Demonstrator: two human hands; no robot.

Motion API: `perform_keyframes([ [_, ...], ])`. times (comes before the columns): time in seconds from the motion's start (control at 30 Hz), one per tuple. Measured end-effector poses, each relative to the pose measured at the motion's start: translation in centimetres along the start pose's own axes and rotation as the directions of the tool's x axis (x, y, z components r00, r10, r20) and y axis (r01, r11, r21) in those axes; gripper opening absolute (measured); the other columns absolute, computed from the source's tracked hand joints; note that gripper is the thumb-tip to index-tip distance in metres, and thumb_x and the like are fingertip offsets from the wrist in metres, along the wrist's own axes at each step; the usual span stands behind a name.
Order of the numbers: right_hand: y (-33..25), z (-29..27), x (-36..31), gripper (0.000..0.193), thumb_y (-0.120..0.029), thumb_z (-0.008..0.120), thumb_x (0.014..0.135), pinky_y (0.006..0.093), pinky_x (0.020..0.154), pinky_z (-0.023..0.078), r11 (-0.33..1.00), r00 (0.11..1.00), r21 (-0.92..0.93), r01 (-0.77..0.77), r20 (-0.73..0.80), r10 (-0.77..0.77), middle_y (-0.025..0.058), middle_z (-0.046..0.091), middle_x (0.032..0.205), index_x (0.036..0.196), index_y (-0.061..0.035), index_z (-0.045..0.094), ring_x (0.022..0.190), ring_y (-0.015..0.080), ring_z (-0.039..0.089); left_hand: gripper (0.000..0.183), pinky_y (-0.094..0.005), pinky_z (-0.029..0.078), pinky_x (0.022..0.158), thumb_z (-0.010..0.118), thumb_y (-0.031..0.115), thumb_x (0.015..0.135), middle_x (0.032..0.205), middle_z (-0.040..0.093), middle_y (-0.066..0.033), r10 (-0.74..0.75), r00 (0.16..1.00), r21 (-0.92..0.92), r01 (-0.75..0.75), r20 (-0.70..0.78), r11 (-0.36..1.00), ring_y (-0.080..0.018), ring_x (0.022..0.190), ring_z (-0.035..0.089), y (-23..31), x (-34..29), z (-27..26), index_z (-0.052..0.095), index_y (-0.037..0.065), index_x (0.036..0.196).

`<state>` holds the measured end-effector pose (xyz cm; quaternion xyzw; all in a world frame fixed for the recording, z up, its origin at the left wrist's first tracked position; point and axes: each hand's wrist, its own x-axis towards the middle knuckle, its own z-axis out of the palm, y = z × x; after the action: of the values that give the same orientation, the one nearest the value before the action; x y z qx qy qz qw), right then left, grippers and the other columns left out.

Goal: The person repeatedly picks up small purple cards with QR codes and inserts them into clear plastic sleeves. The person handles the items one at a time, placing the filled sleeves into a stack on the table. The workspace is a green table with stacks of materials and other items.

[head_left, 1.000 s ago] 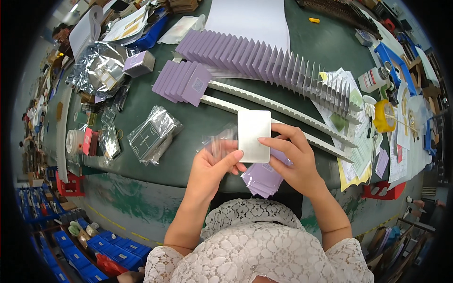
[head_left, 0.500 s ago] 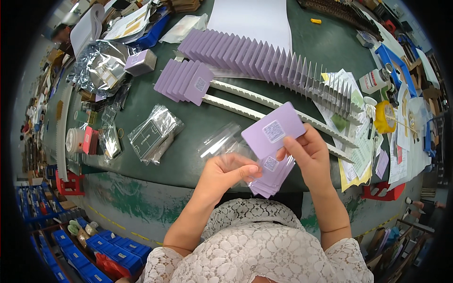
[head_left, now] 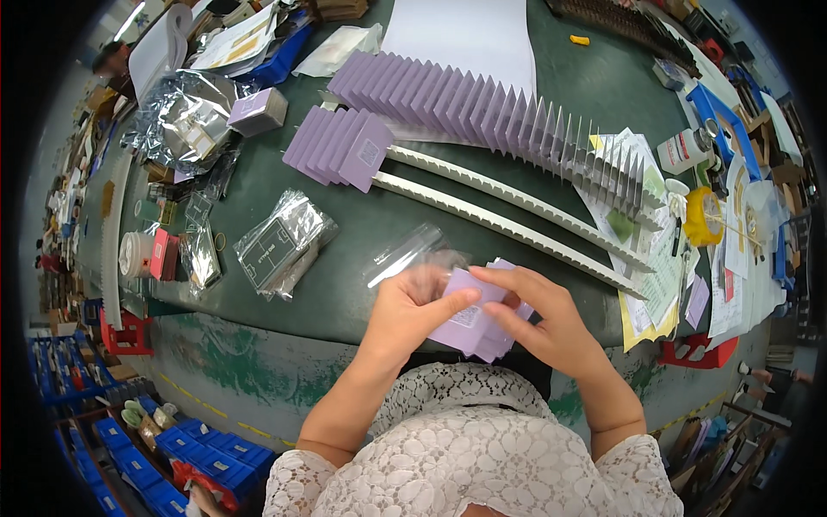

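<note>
Close to my body, over the near edge of the green table (head_left: 345, 250), both hands hold a small stack of lilac cards (head_left: 472, 323). My left hand (head_left: 413, 306) pinches the top card and a clear plastic bag (head_left: 405, 252) that sticks out toward the table. My right hand (head_left: 538, 319) grips the stack from the right, fingers curled over it. Beyond them, two long white toothed racks (head_left: 517, 215) run diagonally, holding rows of upright lilac cards (head_left: 469, 108).
A shorter group of lilac cards (head_left: 340, 146) stands at the racks' left end. Clear bags with parts (head_left: 280, 246) and silver foil bags (head_left: 185, 116) lie to the left. Papers, a yellow tape roll (head_left: 702, 215) and a white bottle (head_left: 685, 148) sit right. Blue bins (head_left: 172, 448) are on the floor.
The card that was raised in my right hand has come down onto the stack. Both hands have drawn closer together near my body, with the clear bag still at my left hand.
</note>
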<state>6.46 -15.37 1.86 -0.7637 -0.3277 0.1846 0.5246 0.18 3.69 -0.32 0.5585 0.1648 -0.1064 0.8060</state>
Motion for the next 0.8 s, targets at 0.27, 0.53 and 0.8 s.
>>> perform_keyframes([
  [0.27, 0.4, -1.8, -0.6, 0.040, -0.009, 0.071, 0.080, 0.0333, 0.087, 0.043, 0.944, 0.986, -0.328, -0.040, -0.165, -0.015, 0.0104, 0.058, 0.108, 0.118, -0.0024, 0.060, 0.105, 0.0269, 0.051, 0.026, -0.0244, 0.051, 0.068, 0.070, 0.008, 0.083, 0.090, 0.068, -0.0089, 0.079, 0.992, -0.117, -0.090, -0.097, 0.989, -0.0153, 0.078, 0.066, 0.1, 0.8, -2.9, 0.061, 0.000, 0.106],
  [0.53, 0.9, 3.4, 12.4, 0.068, -0.021, 0.074, 0.078, 0.0418, 0.099, 0.038, 0.843, 0.898, -0.427, 0.327, -0.137, -0.418, 0.0193, 0.046, 0.128, 0.134, -0.0001, 0.041, 0.118, 0.0346, 0.045, 0.045, -0.0306, 0.053, 0.072, 0.064, 0.022, 0.090, 0.095, 0.063, -0.0083, -0.049, 0.993, -0.434, -0.003, -0.107, 0.901, -0.0192, 0.082, 0.064, -0.1, -1.2, -4.6, 0.050, -0.003, 0.124],
  [0.8, 0.9, 6.4, 17.0, 0.075, -0.028, 0.076, 0.075, 0.0444, 0.098, 0.039, 0.819, 0.889, -0.460, 0.342, -0.125, -0.441, 0.0239, 0.043, 0.129, 0.135, -0.0007, 0.040, 0.119, 0.0381, 0.046, 0.034, -0.0336, 0.055, 0.078, 0.058, 0.021, 0.094, 0.097, 0.066, -0.0160, 0.055, 0.962, -0.323, -0.143, -0.267, 0.936, -0.0246, 0.088, 0.067, 0.3, -2.4, -6.2, 0.057, -0.005, 0.114],
])
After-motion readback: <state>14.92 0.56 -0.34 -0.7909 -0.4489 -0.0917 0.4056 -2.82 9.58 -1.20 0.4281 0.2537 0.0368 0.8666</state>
